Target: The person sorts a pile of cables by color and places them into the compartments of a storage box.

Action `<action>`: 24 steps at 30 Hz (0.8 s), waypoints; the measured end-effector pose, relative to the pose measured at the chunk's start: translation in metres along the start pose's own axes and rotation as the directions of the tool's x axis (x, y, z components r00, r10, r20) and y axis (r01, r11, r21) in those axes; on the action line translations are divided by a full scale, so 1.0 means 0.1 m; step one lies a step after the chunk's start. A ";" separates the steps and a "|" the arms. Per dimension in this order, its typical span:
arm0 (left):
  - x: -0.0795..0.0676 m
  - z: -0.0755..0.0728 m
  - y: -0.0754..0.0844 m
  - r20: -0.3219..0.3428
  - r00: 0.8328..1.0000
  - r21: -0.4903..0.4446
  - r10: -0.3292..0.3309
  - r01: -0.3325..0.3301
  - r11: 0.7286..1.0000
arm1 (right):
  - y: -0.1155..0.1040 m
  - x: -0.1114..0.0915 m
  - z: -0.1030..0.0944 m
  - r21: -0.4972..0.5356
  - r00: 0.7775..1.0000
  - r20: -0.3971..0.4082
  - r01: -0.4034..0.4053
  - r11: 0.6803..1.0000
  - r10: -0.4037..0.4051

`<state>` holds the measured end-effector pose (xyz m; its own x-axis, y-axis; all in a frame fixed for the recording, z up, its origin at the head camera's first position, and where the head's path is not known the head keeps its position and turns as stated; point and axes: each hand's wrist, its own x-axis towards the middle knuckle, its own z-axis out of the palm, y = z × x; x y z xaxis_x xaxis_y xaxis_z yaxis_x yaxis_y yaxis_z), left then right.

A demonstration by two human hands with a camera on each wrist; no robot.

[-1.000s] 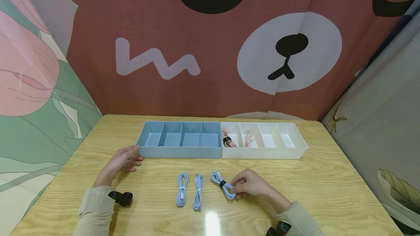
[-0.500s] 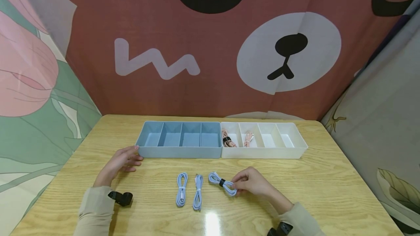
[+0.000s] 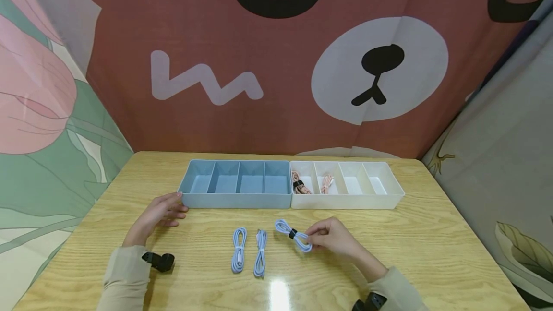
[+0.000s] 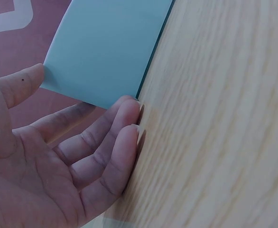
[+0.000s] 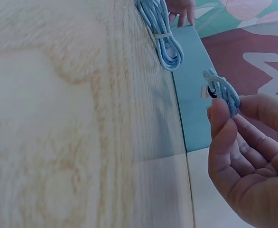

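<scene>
My right hand (image 3: 334, 238) pinches one end of a coiled light-blue cable (image 3: 284, 226) with a black strap round its middle; the right wrist view shows this cable (image 5: 224, 90) raised off the table between thumb and fingers. Two more coiled blue cables, a left one (image 3: 238, 249) and a middle one (image 3: 260, 253), lie side by side on the table. My left hand (image 3: 161, 215) touches the left front corner of the blue divided box (image 3: 237, 201). In the left wrist view the fingers (image 4: 122, 156) are loosely bent beside that box's end (image 4: 106, 52).
A white divided box (image 3: 345, 202) stands against the blue box's right end. Its two left compartments hold a pink cable with a black strap (image 3: 299, 184) and another pink cable (image 3: 327, 183). Behind the wooden table (image 3: 194, 282) hangs a printed cloth (image 3: 207, 124).
My right hand has lifted the strapped blue cable off the table and moved it slightly away from me. The left hand has stayed at the blue box's corner.
</scene>
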<state>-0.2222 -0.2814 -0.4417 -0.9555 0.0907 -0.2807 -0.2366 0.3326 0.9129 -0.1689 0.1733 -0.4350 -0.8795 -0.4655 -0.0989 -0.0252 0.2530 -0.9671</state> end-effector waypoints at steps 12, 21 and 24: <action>-0.01 0.00 0.01 0.000 1.000 0.001 0.002 -0.002 1.000 | -0.07 0.02 0.00 -0.044 0.995 -0.095 0.026 0.999 -0.030; -0.02 0.01 0.02 -0.001 1.000 0.004 -0.015 0.015 1.000 | -0.15 0.05 0.01 -0.008 0.987 -0.149 0.057 0.998 -0.058; -0.01 0.01 0.03 -0.005 0.999 0.000 -0.032 0.032 0.999 | -0.15 0.07 0.01 0.003 0.984 -0.168 0.064 0.998 -0.063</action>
<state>-0.2216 -0.2797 -0.4394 -0.9483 0.0752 -0.3083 -0.2671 0.3356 0.9033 -0.1739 0.1651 -0.4216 -0.9436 -0.3312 0.0030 -0.0802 0.2199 -0.9722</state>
